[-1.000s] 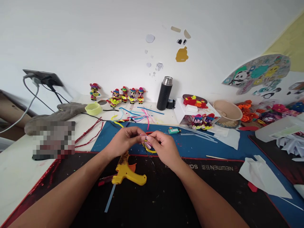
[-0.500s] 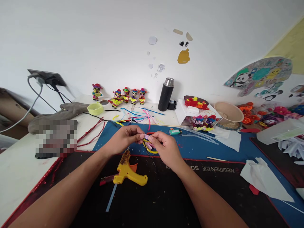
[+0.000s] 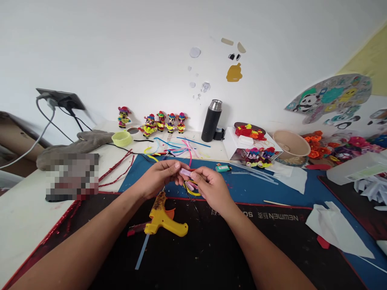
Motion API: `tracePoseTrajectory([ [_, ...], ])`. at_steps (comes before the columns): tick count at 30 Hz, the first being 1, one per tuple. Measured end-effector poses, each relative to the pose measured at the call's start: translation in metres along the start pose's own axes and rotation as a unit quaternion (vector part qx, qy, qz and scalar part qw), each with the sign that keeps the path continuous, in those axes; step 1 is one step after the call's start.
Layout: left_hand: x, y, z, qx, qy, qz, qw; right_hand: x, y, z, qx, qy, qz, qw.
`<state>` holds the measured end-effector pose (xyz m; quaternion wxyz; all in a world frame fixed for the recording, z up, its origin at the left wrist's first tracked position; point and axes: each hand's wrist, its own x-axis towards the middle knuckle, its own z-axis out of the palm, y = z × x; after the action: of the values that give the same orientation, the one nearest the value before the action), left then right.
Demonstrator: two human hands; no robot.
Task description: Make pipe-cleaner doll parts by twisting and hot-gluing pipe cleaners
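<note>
Left hand (image 3: 160, 177) had loosened since the earlier frame, thumb lifted, baring more of the lilac piece (image 3: 185, 172), so its weight seemed left to the right hand (image 3: 211, 188). Beyond the yellow glue gun's (image 3: 161, 217) nozzle and to its right, right thumb and forefinger pinched one end; left fingers curled, loosely parted, contact unclear. Forearms converged from either side of the gun.

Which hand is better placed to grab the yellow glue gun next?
Probably the left hand: it is nearer the glue gun, especially its nozzle end, while the right hand pinches the lilac piece. Whether the left grips that too is unclear; the gun's handle points rightward.
</note>
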<state>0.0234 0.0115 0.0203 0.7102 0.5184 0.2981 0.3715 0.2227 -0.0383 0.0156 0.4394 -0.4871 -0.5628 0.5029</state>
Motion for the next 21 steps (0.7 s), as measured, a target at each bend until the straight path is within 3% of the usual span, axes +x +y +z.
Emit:
tracePoseTrajectory([
  [4, -0.0002, -0.0013, 0.0005, -0.064, -0.001, -0.024, 0.998, 0.0007, -0.001, -0.0006, 0.016, -0.01, 0.007, 1.0],
  [21, 0.001, -0.008, 0.0036, -0.091, 0.018, -0.037, 0.995, 0.0013, 0.0017, 0.001, 0.034, -0.015, 0.022, 0.999],
])
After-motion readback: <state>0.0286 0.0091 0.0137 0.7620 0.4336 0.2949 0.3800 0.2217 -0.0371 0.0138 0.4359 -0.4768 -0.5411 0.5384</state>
